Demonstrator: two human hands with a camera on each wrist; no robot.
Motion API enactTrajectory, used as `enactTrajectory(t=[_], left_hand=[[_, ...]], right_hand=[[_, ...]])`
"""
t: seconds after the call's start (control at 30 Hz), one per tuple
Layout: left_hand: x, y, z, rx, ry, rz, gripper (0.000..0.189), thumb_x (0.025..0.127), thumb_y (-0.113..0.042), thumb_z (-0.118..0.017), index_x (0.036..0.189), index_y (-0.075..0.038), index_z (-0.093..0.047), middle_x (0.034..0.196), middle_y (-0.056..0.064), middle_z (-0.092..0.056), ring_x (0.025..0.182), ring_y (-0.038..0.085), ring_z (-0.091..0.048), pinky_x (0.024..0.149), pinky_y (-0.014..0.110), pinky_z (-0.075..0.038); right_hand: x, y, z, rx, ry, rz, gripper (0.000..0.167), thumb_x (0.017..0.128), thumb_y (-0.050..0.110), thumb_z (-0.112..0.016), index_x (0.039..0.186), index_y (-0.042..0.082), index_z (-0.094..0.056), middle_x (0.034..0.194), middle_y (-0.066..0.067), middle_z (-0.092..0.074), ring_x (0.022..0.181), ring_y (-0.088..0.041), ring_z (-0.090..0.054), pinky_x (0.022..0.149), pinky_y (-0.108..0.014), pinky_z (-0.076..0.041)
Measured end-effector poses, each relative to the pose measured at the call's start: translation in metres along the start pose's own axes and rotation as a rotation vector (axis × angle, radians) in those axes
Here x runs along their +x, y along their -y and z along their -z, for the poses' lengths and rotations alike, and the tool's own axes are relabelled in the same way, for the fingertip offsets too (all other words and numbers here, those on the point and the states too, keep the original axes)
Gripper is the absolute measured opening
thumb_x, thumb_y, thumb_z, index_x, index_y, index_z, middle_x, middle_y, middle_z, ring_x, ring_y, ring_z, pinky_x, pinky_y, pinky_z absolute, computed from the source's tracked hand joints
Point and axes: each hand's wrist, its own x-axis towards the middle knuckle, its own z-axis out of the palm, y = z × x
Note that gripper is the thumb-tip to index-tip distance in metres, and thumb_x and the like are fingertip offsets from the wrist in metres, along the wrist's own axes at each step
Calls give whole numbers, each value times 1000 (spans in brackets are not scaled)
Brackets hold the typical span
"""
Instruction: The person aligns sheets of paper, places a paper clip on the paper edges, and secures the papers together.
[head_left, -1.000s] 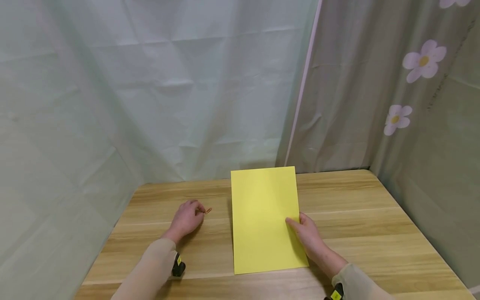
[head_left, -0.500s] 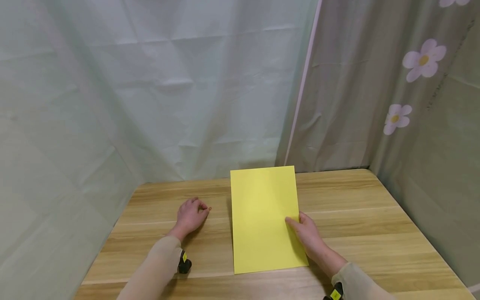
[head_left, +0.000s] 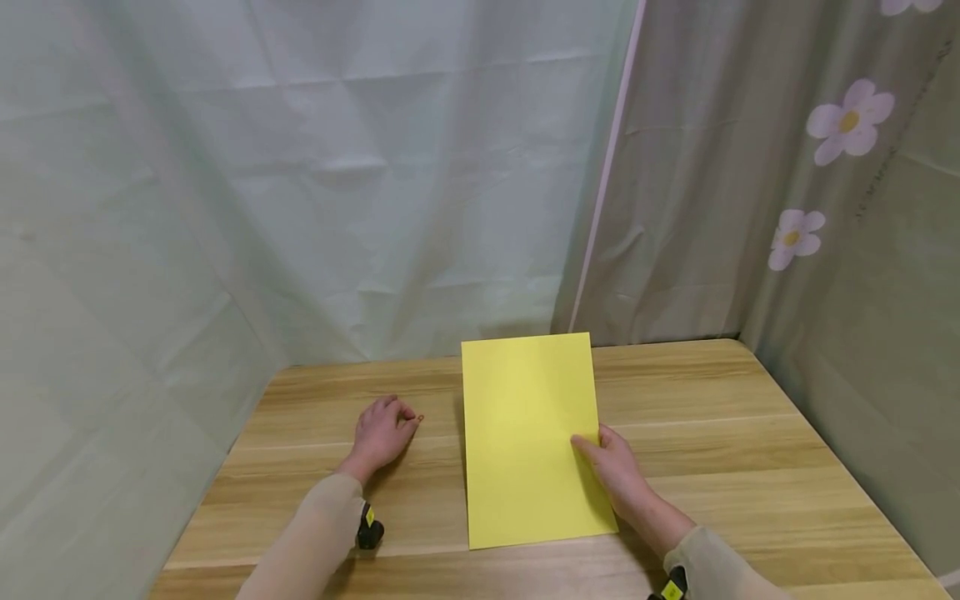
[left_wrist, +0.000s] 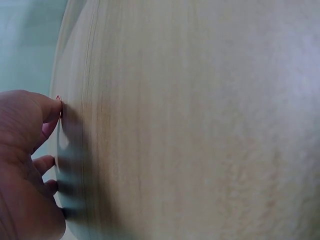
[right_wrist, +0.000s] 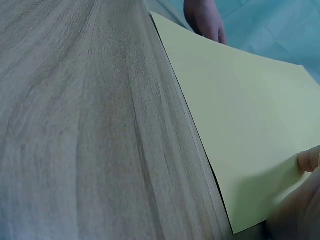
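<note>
In the head view my left hand point(head_left: 382, 433) is at the left part of the table, its thumb and forefinger pinching a small orange-red paper clip point(head_left: 421, 417). Only one end of the clip point(left_wrist: 60, 107) sticks out past the fingertips in the left wrist view. My right hand point(head_left: 618, 473) holds a yellow sheet of paper point(head_left: 525, 442) by its right edge. The thumb lies on the front of the sheet, and the other fingers are mostly hidden behind it. The sheet is raised at its far end and tilted.
A wood-grain table point(head_left: 712, 433) lies under both hands. Pale curtains point(head_left: 375, 183) hang close behind its back edge and along both sides. A black camera point(head_left: 369, 529) is strapped at the left wrist.
My left hand has shifted slightly to the right and its fingers have closed on the paper clip, covering most of it. The right hand and the yellow sheet stay in place.
</note>
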Motion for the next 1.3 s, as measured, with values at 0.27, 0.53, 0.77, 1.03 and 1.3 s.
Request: enactTrajectory(t=[0.27,0.53,0.77,1.03,1.3], left_hand=[[0,-4,3,46,39,40,11,101,-22,-63,99,-11,-64,150,30,-43,141,50,-34,115,67,-20],[0,-3,3,52,51,99,13,100,-27,-64,98,-15,-63,155,25,-39,143,51,-30,110,79,-4],[-1,-4,5,55,59,107,13,101,-29,-64,99,-15,-64,156,24,-39,144,51,-30,110,79,-2],[1,-4,4,19,52,96,11,100,-24,-64,98,-13,-63,155,27,-39,143,52,-28,112,76,-5],[1,-4,4,35,49,80,13,100,-24,-66,100,-12,-66,152,26,-43,141,50,-33,114,73,-12]], right_hand=[[-2,1,0,-1,11,-7,37,102,13,-61,134,-5,-57,101,-12,-71,85,-24,-67,73,-35,-57],[-1,-1,-1,-14,-3,-9,35,102,12,-61,132,-6,-58,98,-11,-71,83,-23,-67,72,-35,-56],[0,-1,-1,-5,7,-10,36,102,12,-61,134,-5,-57,99,-11,-71,83,-24,-68,73,-36,-57],[-1,0,0,-7,10,-11,37,102,14,-61,133,-5,-58,99,-11,-71,84,-24,-68,73,-36,-57],[-1,0,0,1,13,-5,37,103,14,-61,134,-5,-57,100,-11,-71,84,-24,-68,73,-36,-57]])
